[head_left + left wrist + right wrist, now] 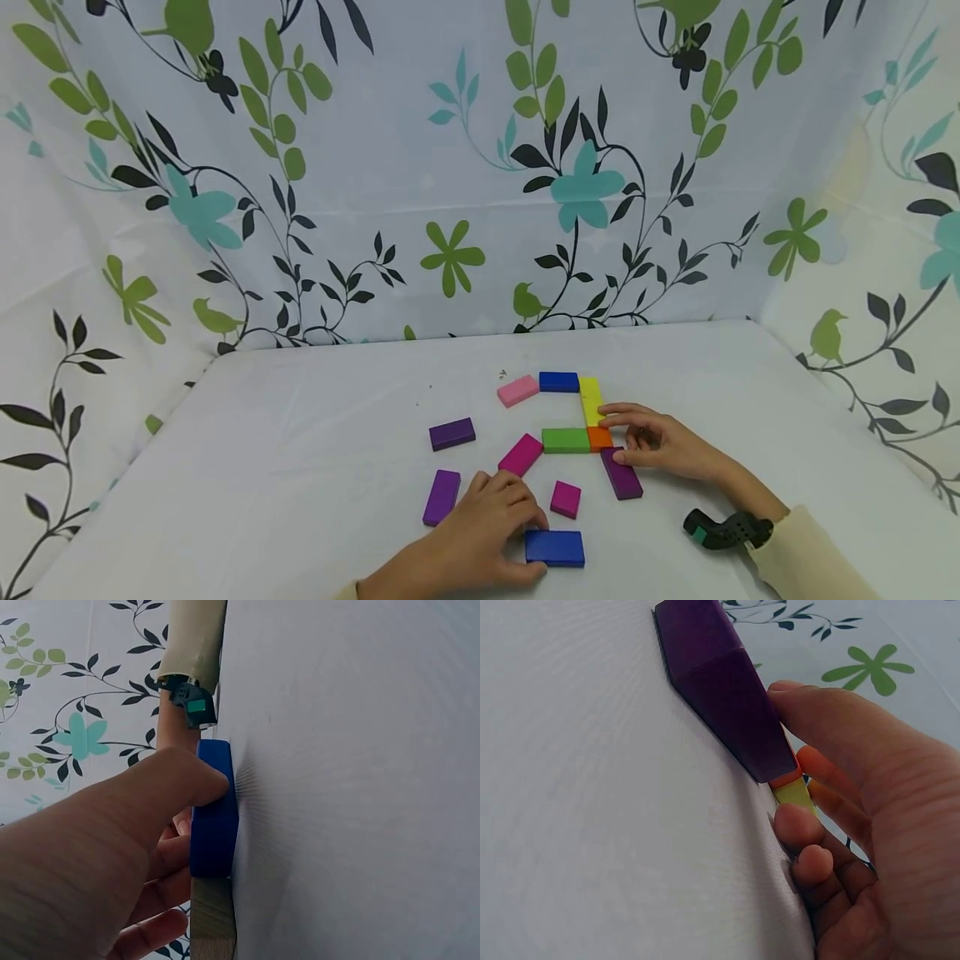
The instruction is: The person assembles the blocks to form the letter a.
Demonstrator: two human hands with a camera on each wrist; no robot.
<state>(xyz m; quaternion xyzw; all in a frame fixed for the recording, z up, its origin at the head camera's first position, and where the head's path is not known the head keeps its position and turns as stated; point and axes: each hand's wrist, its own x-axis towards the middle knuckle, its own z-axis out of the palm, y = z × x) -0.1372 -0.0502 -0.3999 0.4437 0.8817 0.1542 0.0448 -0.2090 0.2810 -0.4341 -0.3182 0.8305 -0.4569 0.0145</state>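
My left hand (491, 533) pinches a blue block (554, 548) at its left end, thumb on the near side and a finger on the far side. In the left wrist view the thumb presses on this block. My right hand (663, 442) reaches in from the right, its thumb touching a dark purple block (622, 473) and its index fingertip at the lower end of a yellow block (590, 396). Between those two lies a small orange block (600, 439), with a green block (564, 441) against its left side. The right wrist view shows the other fingers curled, low over the cloth.
Above the green block are another blue block (558, 382) and a pink one (518, 391). Two magenta blocks (521, 454) and two purple blocks (452, 434) lie further left and nearer. A white cloth (285, 467) covers the table; a patterned curtain (405, 167) hangs behind.
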